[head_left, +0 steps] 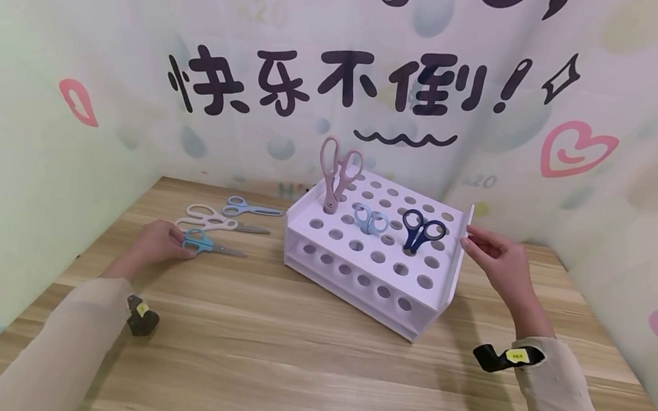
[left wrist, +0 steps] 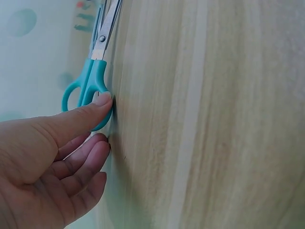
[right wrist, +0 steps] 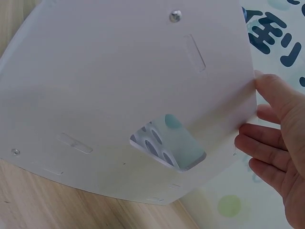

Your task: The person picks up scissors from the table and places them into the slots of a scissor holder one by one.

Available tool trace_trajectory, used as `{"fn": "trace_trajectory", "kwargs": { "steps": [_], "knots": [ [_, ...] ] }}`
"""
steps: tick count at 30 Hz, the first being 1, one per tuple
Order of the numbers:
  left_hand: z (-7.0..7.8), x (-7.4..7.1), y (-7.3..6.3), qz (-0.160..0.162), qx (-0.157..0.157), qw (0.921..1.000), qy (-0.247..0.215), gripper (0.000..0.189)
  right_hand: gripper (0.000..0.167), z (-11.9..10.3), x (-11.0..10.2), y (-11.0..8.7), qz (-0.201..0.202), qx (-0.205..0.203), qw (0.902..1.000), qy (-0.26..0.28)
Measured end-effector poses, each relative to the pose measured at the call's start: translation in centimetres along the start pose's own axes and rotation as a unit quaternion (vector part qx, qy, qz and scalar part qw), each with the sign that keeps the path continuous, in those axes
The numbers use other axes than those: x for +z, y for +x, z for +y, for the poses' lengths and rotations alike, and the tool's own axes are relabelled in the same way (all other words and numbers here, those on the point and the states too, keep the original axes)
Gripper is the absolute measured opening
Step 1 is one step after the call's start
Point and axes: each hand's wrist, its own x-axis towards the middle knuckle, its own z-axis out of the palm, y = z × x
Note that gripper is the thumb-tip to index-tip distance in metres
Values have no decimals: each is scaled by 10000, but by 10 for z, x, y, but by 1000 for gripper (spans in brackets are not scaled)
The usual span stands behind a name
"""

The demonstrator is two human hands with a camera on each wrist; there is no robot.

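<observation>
At the left of the table my left hand (head_left: 159, 242) pinches a handle loop of the teal scissors (left wrist: 98, 71), thumb on top. Their blades point right in the head view. Just beyond lie white scissors (head_left: 231, 224) and blue scissors (head_left: 244, 207). My right hand (head_left: 500, 259) holds the right side panel of a white rack (head_left: 340, 251) by its edge, with fingers on the outer face in the right wrist view. Standing handles-up in the rack's holes are pink scissors (head_left: 332, 194), light blue scissors (head_left: 368, 225) and navy scissors (head_left: 414, 238).
The rack stands at an angle on the wood-grain table (head_left: 278, 350), near a printed backdrop (head_left: 288, 127). Fabric walls border the table on the left and right. A black wrist strap (head_left: 501, 359) sits on the right sleeve, with another on the left.
</observation>
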Motion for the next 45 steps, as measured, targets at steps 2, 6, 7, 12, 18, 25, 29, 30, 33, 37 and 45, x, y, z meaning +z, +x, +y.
{"fn": "trace_trajectory", "kwargs": {
  "steps": [2,6,7,12,18,25,29,30,33,37,45],
  "knots": [
    [0,-1,0,-20,-1,10000,-34,47,45,0,0,0,10,-6,10000,6],
    [0,-1,0,1,17,9999,-128,36,46,0,0,0,12,-1,10000,24],
    [0,-2,0,-12,15,9999,-159,34,46,0,0,0,13,-6,10000,33],
    [-2,-4,0,-88,-60,9995,-299,32,45,2,0,1,31,-47,9999,93],
    [-4,-9,-3,-147,72,9993,-349,41,45,2,0,1,25,-43,10000,67],
    [0,-15,-7,-60,326,9986,-414,47,45,2,1,1,33,-66,9999,78],
    [5,-17,-9,-11,559,9977,-393,46,46,1,1,0,26,-15,10000,58],
    [6,-17,-9,-3,616,9973,-408,46,46,1,1,0,25,-2,10000,52],
    [9,-17,-10,81,757,9963,-403,42,47,0,2,-1,11,35,10000,38],
    [13,-18,-9,189,858,9948,-516,35,47,0,2,-1,-22,59,10000,23],
    [31,-23,-6,593,1060,9907,-613,30,48,1,0,0,-24,81,10000,-2]
  ]
}}
